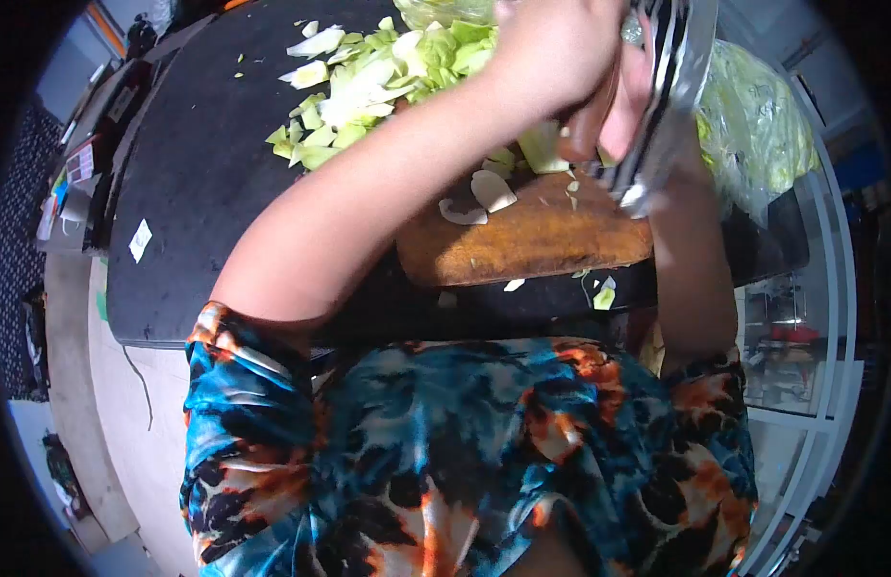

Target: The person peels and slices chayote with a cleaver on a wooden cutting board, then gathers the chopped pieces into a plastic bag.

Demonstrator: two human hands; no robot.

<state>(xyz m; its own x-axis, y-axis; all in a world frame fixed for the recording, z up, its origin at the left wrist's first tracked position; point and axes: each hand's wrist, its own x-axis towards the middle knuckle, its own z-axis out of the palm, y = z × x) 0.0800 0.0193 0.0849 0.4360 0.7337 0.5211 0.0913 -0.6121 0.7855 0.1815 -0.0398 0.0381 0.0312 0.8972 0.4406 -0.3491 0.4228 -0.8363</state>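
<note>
Both hands crowd a brown handle [581,139] at the board's top edge

Biggest first: dark tabletop [191,192] fills most of the upper view, rounded front edge toward the person. Patterned top [465,452], blue, black & orange, takes up the bottom of the shot, w/ loose sleeves on both arms.

Upper R now: clear plastic bag [763,125], bulging w/ green leaves, sits on the table just beyond the R forearm [693,260]. Front & centre, wooden board [532,236], its near edge bare, far end hidden under arms & greens. L of it, a heap of cut pale-green leaf pcs [388,82] spreads across the tabletop, partly behind the L forearm [369,192].

In to the hands! L hand [566,48] is up top, right by the brown handle, whose rounded butt shows below it; fingers hidden, so can't tell if it's gripping. R hand [628,106] is just beside, mostly behind a shiny metal implement [691,58], striped & motion-blurred; can't tell if it's open or closed, or which hand has the metal.

Small stuff: 2 pale slices [492,191] on the board nr its L side, a green-white scrap [604,296] off its near edge, plus a white scrap [140,240] way over L on the tabletop.
</note>
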